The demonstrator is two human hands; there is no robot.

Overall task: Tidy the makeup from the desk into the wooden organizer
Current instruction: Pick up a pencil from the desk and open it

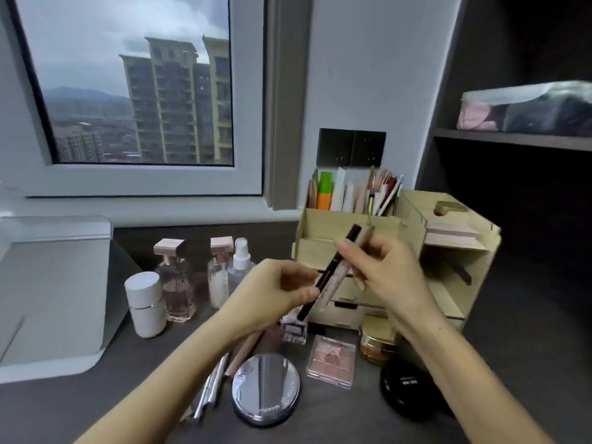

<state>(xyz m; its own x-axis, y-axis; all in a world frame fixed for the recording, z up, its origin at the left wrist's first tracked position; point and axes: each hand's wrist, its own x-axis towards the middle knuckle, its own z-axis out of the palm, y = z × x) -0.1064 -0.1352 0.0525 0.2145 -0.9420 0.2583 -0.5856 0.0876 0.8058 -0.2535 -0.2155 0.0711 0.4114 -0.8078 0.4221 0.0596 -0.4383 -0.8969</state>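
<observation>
Step in hand: transfer to the wooden organizer (349,225), which stands at the rear of the surface (96,405). Both hands are raised before it. Left hand (272,293) fingers grasp a black pen-type stick (333,270); right hand (384,270) fingers grasp a beige tube (334,283). Next move, as judged: seat both upright in a top compartment.

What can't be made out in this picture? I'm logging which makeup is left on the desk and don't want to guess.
Head view only:
- Gold jar: partly hidden by the right hand's forearm.
- Black compact: right side covered by the same forearm; label too small to read.
- Square bottle: top hidden behind the left hand.
- Held black pen and beige tube: print blurred.
</observation>
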